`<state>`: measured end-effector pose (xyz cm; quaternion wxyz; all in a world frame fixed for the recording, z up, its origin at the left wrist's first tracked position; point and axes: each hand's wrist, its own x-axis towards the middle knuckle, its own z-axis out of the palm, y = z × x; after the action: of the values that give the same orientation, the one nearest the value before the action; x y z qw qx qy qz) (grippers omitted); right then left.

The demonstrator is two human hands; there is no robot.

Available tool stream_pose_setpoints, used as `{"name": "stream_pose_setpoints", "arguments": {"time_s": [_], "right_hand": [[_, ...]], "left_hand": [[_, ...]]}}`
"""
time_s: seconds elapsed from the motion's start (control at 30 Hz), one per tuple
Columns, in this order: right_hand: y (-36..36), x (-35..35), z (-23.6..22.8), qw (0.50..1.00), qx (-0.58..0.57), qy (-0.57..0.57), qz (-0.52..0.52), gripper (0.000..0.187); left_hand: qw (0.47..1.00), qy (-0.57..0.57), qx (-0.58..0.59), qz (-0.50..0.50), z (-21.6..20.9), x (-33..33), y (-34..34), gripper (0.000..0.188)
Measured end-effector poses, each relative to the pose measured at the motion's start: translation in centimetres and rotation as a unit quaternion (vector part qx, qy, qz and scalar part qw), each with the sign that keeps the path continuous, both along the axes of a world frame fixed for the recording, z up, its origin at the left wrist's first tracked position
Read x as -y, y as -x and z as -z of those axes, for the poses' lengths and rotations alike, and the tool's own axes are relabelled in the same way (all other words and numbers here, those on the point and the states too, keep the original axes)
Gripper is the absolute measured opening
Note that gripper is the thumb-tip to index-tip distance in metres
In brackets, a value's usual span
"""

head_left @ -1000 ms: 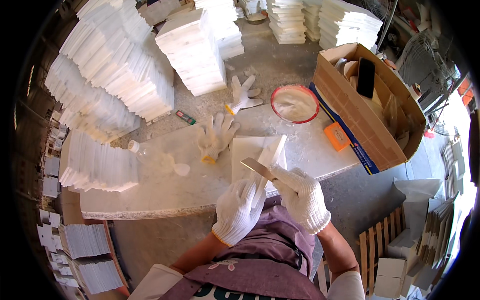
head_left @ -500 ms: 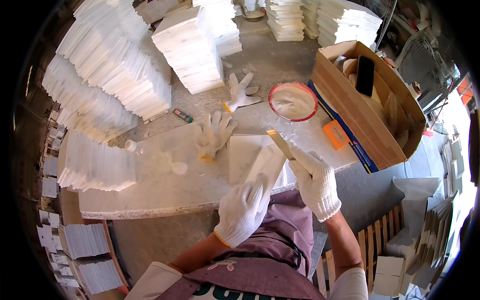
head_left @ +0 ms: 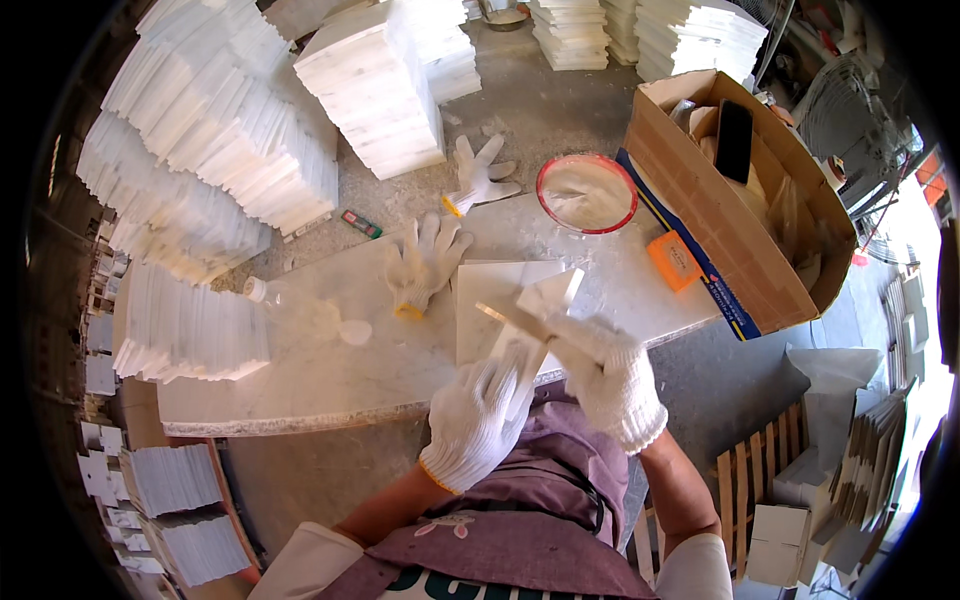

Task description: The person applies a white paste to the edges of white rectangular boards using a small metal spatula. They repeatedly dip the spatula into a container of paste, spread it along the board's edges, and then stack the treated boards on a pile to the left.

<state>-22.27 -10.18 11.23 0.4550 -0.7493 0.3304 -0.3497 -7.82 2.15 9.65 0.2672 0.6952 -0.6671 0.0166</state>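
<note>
Both my hands wear white knit gloves. My left hand [head_left: 478, 415] is closed on the near end of a white marble tile [head_left: 553, 292], which it holds tilted above the table. In my right hand [head_left: 608, 378] is a putty knife [head_left: 512, 320], its blade lying across the tile's face; a slight blur hides whether the blade touches it. Beneath the raised tile, another white tile [head_left: 476, 298] lies flat on the stone-topped table [head_left: 300, 395]. A spare white glove [head_left: 424, 262] rests just left of that flat tile.
A red-rimmed bowl [head_left: 634, 203] of whitish paste sits beyond the tiles, beside an orange packet [head_left: 673, 262]. At right stands a cardboard box [head_left: 690, 205] with a phone [head_left: 733, 140] on it. Tall tile stacks [head_left: 370, 95] line the back and left. Another glove [head_left: 478, 175] lies farther back.
My right hand has moved left and slightly down, bringing the putty knife from beside the tile to across its face. The left hand keeps its hold.
</note>
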Motion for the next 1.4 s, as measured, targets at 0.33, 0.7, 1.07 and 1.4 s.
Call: {"name": "stream_pose_setpoints", "arguments": {"time_s": [0.33,0.7,1.07,1.4], "right_hand": [[-0.3,-3.2,-0.4,0.996,0.048,0.029,-0.074,0.035],[-0.1,-2.2,-0.4,0.998,0.039,-0.027,-0.031,0.036],[0.4,-0.3,1.4,0.996,0.044,-0.08,0.022,0.024],[5.7,-4.2,5.3,0.929,0.292,-0.227,-0.02,0.053]], "left_hand": [[1.0,0.024,0.008,0.004,0.3,0.1,-0.5,0.039],[0.997,0.026,0.071,0.018,0.4,-0.3,-0.4,0.042],[0.995,-0.006,0.095,-0.022,-0.2,-0.5,0.4,0.04],[0.995,-0.007,0.096,0.002,0.2,-0.2,1.1,0.047]]}}
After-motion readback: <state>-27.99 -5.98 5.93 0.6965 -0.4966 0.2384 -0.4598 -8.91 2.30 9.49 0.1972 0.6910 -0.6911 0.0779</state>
